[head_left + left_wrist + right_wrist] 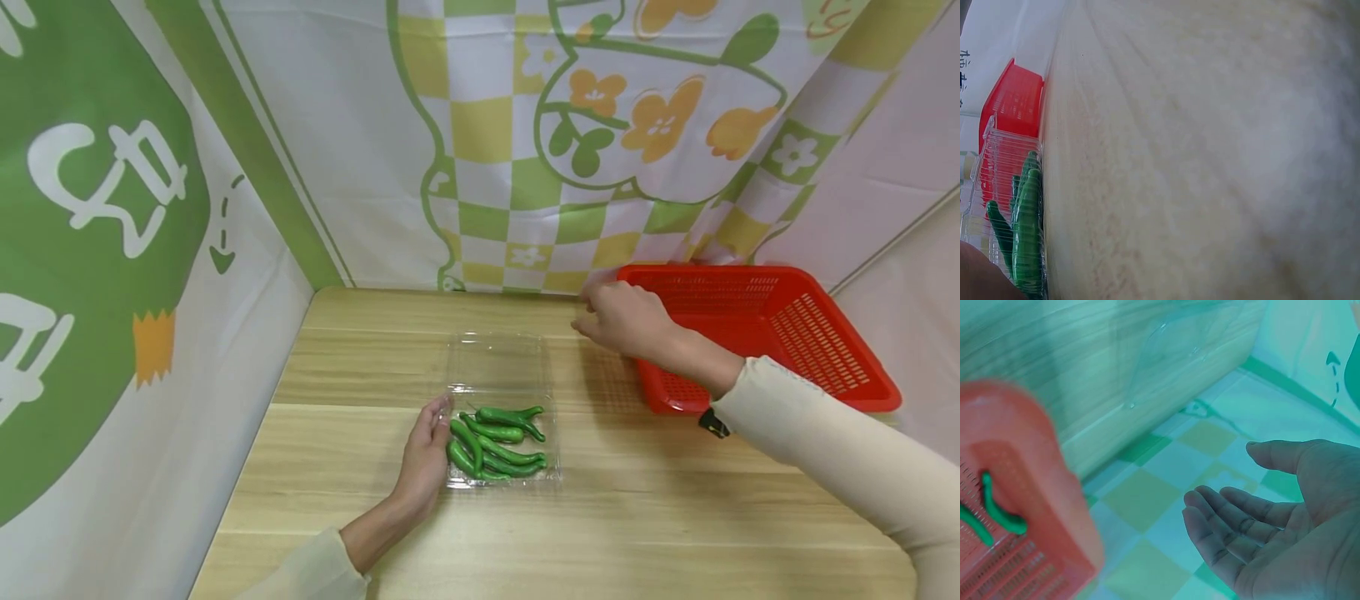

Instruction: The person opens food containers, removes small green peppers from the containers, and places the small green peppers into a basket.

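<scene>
Green peppers (504,434) lie loose in the near half of a clear clamshell box (553,433) on the desk (637,517); slim, curved, glossy, some crossing, mostly laid crosswise, presumably so their length fits the tray. Left hand (423,458) grips the box's left wall, thumb at the rim, likely to stop so light a shell from sliding. Plastic is thin and ribbed, by its look easily flexed. Its lid (498,362) is folded back away from the person, which leaves the tray uncovered from above. Farther off, right hand (626,319) hangs by the basket's left rim, holding nothing, fingers loosely bent and apart. Red basket (847,354): stiff-looking plastic, slotted walls, rounded corners, probably set to the right for that arm's easy reach. More peppers (1013,524) show inside it from the right wrist. Beyond, a checked, flower-printed cloth (483,129) hangs creased behind the desk.
</scene>
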### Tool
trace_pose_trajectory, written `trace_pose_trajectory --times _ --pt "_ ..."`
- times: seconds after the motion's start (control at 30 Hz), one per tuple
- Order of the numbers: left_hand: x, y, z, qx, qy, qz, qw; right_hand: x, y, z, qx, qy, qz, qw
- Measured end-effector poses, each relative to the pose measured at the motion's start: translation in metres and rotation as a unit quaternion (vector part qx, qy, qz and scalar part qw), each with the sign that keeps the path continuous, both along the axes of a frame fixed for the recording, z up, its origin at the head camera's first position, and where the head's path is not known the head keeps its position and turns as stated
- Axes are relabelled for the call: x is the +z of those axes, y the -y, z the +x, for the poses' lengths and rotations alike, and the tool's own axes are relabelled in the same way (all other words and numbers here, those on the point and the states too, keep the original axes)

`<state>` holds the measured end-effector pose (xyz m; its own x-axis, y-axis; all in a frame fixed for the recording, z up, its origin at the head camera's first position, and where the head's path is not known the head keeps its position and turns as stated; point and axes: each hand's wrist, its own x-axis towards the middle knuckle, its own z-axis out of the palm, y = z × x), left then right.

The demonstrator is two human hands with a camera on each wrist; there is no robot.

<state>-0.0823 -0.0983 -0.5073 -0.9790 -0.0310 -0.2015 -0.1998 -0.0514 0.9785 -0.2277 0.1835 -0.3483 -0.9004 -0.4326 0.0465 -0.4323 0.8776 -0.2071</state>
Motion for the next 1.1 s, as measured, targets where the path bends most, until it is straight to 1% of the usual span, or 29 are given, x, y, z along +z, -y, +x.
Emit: trace_pose_trajectory --times 0.13,0.37,0.53,0.77,0.87,1.1 --pt "0.0 0.0 0.0 0.0 -0.001 0.001 1.0 -0.001 0.01 0.008 0.023 0.0 0.004 0.9997" --pt "0.0 0.0 0.0 -0.001 -0.005 0.003 1.0 -0.007 0.026 0.026 0.067 -0.005 0.012 0.9977" --pt "-0.001 0.0 0.0 -0.002 -0.004 0.003 1.0 -0.011 0.036 0.037 0.091 -0.006 0.014 0.9957" --pt "-0.001 -0.002 0.0 -0.001 -0.005 0.004 1.0 -0.023 0.051 0.051 0.122 -0.003 0.026 0.9922" --pt "-0.001 -0.002 0.0 0.001 -0.005 0.003 1.0 -0.029 0.057 0.055 0.128 0.004 0.032 0.9912" --pt "-0.001 -0.003 -0.001 0.003 -0.006 0.004 1.0 -0.042 0.068 0.062 0.136 0.04 0.032 0.9894"
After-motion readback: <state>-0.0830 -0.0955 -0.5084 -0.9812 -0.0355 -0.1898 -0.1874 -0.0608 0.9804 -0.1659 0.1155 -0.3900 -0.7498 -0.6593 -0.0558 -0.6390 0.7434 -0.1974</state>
